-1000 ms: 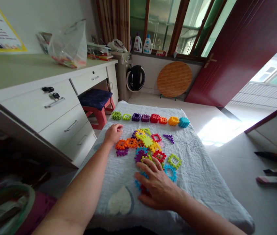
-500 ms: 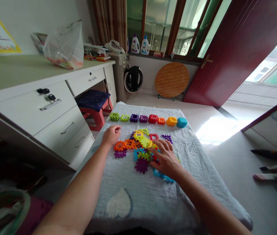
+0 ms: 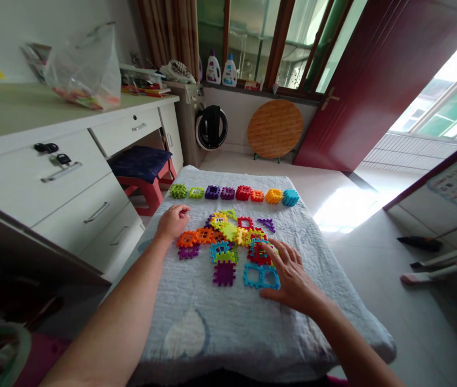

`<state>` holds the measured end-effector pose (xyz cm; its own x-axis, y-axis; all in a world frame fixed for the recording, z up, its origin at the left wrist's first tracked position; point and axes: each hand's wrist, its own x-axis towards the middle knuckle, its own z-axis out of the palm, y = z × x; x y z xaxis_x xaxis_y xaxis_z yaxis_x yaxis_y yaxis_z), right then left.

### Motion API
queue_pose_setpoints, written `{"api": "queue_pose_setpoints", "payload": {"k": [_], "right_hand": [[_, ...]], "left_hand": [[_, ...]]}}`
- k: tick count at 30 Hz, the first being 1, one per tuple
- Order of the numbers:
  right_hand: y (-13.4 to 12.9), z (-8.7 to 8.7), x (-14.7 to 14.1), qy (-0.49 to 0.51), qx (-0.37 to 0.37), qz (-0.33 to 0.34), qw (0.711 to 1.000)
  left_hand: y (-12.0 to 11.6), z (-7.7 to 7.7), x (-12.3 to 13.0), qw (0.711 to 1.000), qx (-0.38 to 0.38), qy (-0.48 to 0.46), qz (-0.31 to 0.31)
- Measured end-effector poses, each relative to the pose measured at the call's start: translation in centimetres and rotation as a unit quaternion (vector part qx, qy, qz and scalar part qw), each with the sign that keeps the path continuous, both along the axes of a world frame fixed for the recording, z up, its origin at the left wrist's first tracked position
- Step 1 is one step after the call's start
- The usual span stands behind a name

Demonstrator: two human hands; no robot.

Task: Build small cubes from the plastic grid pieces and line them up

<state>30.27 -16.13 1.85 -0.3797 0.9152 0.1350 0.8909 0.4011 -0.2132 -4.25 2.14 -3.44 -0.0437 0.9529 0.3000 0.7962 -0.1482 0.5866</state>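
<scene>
Plastic interlocking building tiles (image 3: 228, 232) in many colours lie in a loose heap on the cloth-covered table (image 3: 236, 328). My left hand (image 3: 173, 221) rests at the heap's left, fingers loosely curled, with nothing visible in them; it is nearest the orange tiles (image 3: 196, 237). My right hand (image 3: 293, 275) is over the right side, fingers apart, beside a pair of joined blue tiles (image 3: 261, 276) and partly covering red tiles (image 3: 257, 252). A dark purple tile (image 3: 224, 273) lies at the heap's near edge, and a purple triangular tile (image 3: 266, 224) sits apart at the far right.
A row of stacked tiles sorted by colour, from green (image 3: 178, 191) to blue (image 3: 290, 198), stands along the table's far side. A white desk (image 3: 63, 177) and a red stool (image 3: 143, 188) are to the left. Behind are a washing machine (image 3: 188, 118) and a round wooden board (image 3: 275, 129).
My right hand has moved right and slightly toward me, off the middle of the heap, uncovering the red and blue tiles. My left hand stays curled in place. The view has shifted slightly right.
</scene>
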Motion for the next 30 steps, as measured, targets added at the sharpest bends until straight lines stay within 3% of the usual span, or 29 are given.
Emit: {"api": "queue_pose_setpoints", "payload": {"k": [5, 14, 21, 30], "right_hand": [[1.8, -0.8, 0.8, -0.001, 0.020, -0.048, 0.999], [4.5, 2.1, 1.1, 0.031, -0.001, -0.044, 0.999], [5.7, 1.3, -0.5, 0.044, -0.035, -0.052, 0.997], [7.4, 2.9, 2.2, 0.089, -0.112, -0.092, 0.985]], "left_hand": [[0.1, -0.2, -0.2, 1.000, 0.007, 0.002, -0.004], [0.2, -0.2, 0.0, 1.000, 0.008, 0.010, -0.002], [0.2, -0.1, 0.0, 1.000, 0.007, 0.011, -0.009], [0.3, -0.2, -0.1, 1.000, 0.008, 0.016, -0.013]]}}
